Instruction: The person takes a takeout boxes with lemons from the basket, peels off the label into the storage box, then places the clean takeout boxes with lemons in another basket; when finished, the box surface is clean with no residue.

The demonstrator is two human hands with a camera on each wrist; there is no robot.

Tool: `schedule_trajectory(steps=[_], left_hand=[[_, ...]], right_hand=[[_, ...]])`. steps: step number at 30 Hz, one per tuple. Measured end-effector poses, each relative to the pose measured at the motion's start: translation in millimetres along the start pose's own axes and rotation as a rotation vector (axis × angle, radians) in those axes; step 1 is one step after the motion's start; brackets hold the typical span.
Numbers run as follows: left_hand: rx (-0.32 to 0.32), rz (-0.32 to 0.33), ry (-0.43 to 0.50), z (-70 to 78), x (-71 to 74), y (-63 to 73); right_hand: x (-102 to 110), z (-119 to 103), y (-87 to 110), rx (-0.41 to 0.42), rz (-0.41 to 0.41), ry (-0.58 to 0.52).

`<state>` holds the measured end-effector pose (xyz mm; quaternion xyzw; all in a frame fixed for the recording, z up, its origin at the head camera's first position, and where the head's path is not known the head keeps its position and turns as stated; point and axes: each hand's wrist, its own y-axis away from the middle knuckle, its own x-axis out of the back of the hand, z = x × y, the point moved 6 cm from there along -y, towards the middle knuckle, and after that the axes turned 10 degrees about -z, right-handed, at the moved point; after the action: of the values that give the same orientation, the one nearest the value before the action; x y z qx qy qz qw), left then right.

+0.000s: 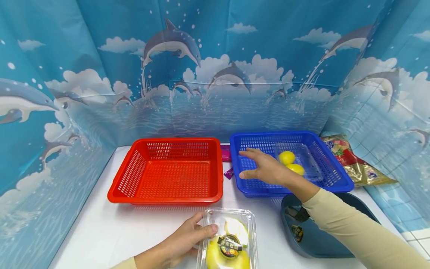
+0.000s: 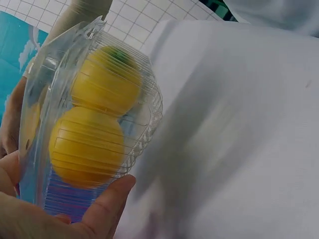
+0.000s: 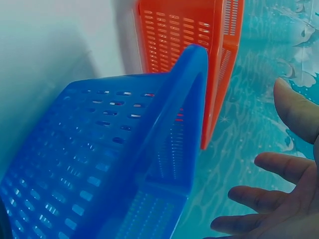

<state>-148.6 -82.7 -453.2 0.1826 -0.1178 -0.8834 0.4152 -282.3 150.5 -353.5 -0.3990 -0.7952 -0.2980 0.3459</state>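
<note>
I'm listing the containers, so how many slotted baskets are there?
2: in the head view, the red basket is on the left and the blue basket is to its right, partly covered by the right hand. No others show.

on my feed i see a white-covered table (image 1: 84, 231) bearing a red slotted basket (image 1: 168, 199), a blue slotted basket (image 1: 265, 191), a dark teal tub (image 1: 317, 243), a red-and-gold foil bag (image 1: 356, 164) and, between the baskets, a pink packet (image 1: 226, 153) and purple sachet (image 1: 229, 173).
</note>
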Motion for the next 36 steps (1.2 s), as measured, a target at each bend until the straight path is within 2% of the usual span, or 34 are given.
schedule_trajectory(steps=[6,16,28,36], left_hand=[[-0.014,0.002,0.022,-9.0,1.7,-8.7],[-0.034,0.074,0.023,-14.8,13.1,-24.8],[-0.034,0.111,-0.051,-12.0,19.4,-31.0],[-0.028,0.188,-0.118,-12.1,24.0,-32.0]], right_hand=[[0,2,-0.2,0.0,-0.006,-0.006],[1,1,-0.2,0.0,-0.002,-0.009],[3,0,0.1,-0.009,0.007,-0.004],[1,1,0.6,-0.01,0.001,-0.017]])
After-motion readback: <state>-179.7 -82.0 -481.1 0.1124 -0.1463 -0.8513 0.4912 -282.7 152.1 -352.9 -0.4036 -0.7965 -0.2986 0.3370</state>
